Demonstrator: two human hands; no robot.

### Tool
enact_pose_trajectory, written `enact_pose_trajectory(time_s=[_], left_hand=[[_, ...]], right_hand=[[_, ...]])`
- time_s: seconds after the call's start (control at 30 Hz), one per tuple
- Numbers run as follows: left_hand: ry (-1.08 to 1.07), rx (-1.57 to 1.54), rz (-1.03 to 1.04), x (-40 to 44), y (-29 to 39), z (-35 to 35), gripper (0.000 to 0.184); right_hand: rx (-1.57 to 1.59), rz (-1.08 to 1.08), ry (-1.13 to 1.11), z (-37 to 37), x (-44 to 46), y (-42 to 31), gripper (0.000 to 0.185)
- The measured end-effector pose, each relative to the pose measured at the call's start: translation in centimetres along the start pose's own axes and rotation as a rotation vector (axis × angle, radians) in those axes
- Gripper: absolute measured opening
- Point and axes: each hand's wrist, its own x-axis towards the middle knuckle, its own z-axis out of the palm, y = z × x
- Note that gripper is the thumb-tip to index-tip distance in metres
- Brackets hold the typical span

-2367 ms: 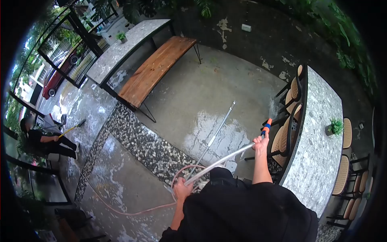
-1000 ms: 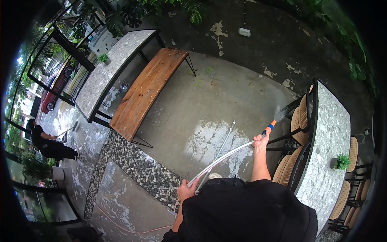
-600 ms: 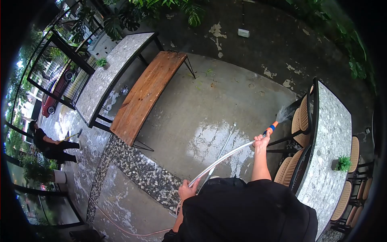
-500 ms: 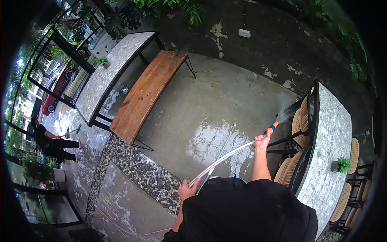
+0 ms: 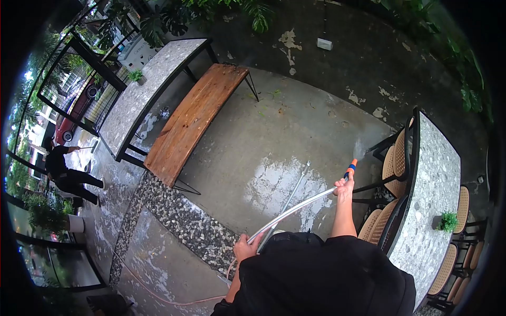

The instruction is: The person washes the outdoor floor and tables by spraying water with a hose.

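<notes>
My right hand [image 5: 343, 187] is closed round the end of a pale hose, just below an orange and blue nozzle [image 5: 351, 167]. Water sprays from the nozzle tip toward the floor beside the chairs. Lower down, my left hand [image 5: 245, 247] grips the same hose [image 5: 295, 208] near my body. A metal pole [image 5: 293, 193] lies behind the hose and runs down close to my left hand; whether that hand touches it I cannot tell. The wet concrete floor [image 5: 247, 137] shows a bright shiny patch around the pole.
At right stands a speckled table [image 5: 429, 184] with a potted plant [image 5: 447, 222] and woven chairs [image 5: 399, 152]. A wooden bench [image 5: 196, 124] and another speckled table [image 5: 153, 73] are at upper left. A co-worker [image 5: 68, 174] holds a long handle at far left. A gravel strip [image 5: 184, 221] crosses the floor.
The nozzle has swung from pointing up and right to nearly straight up in view, and the spray with it. My left hand keeps its hold. The co-worker's arm and long handle have moved up.
</notes>
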Motion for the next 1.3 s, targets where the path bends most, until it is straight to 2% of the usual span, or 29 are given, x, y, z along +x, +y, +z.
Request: enact_pose_trajectory(time_s=[0.23,0.3,0.4,0.73,0.8,1.2,1.23,1.3], left_hand=[[0.109,0.008,0.02,-0.1,-0.8,-0.6,0.044],[0.039,-0.017,-0.061,-0.3,-0.9,-1.0,0.05],[0.037,0.011,-0.096,-0.5,-1.0,-1.5,0.05],[0.069,-0.01,-0.13,-0.9,-1.4,-1.9,0.05],[0.064,0.02,-0.138,-0.8,-1.3,-1.9,0.049],[0.136,0.035,-0.12,-1.0,-1.3,-1.4,0.046],[0.155,0.045,-0.138,-1.1,-1.2,-1.5,0.046],[0.064,-0.001,-0.228,-1.7,-1.3,-1.8,0.051]], right_hand=[[-0.09,0.082,-0.016,1.4,0.2,1.5,0.038],[-0.118,0.079,-0.013,1.9,0.0,2.0,0.037],[-0.101,0.136,-0.058,2.2,0.2,2.7,0.037],[-0.152,0.157,-0.031,3.1,0.0,4.1,0.038],[-0.169,0.122,-0.024,3.4,0.0,4.2,0.051],[-0.207,0.149,-0.073,3.2,0.6,4.1,0.049],[-0.245,0.14,-0.112,2.9,1.3,4.1,0.046],[-0.31,0.118,-0.102,3.0,1.5,4.4,0.041]])
